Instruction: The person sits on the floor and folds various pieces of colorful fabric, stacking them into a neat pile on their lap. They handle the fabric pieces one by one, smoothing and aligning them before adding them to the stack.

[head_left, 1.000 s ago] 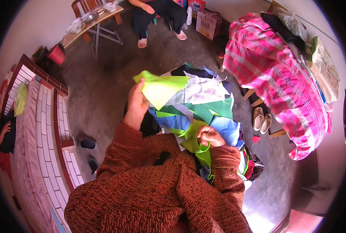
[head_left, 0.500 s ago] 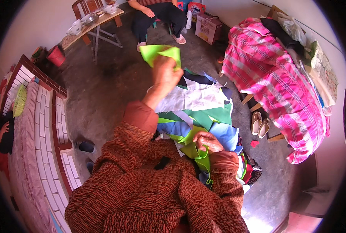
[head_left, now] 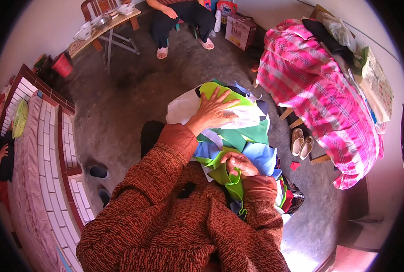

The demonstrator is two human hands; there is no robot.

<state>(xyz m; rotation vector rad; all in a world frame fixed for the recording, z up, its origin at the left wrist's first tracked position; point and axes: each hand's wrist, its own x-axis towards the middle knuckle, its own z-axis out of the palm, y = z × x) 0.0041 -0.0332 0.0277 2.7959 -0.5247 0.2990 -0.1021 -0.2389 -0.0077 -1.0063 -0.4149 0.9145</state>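
Note:
My left hand (head_left: 215, 109) lies flat with its fingers spread, pressing a lime-green cloth piece (head_left: 239, 96) onto the pile in front of me. Under it is a white cloth (head_left: 181, 106), with dark green cloth (head_left: 256, 133) and light blue cloth (head_left: 261, 157) nearer to me. My right hand (head_left: 241, 164) is curled at the pile's near side, against folded lime-green cloth (head_left: 220, 175). Whether its fingers pinch that cloth is hidden. More scraps, red, white and black, hang beside my right sleeve.
A seated person (head_left: 181, 20) is at the back, beside a carton (head_left: 240, 31). Bowls stand on a small table (head_left: 104, 31) at the back left. Pink plaid fabric (head_left: 310, 90) covers furniture on the right, with shoes (head_left: 301, 144) beside it. Another person's arm (head_left: 1, 158) shows at far left.
My left hand has come down from above the pile, laid the lime-green piece on the white cloth and spread its fingers. My right hand stays in almost the same place.

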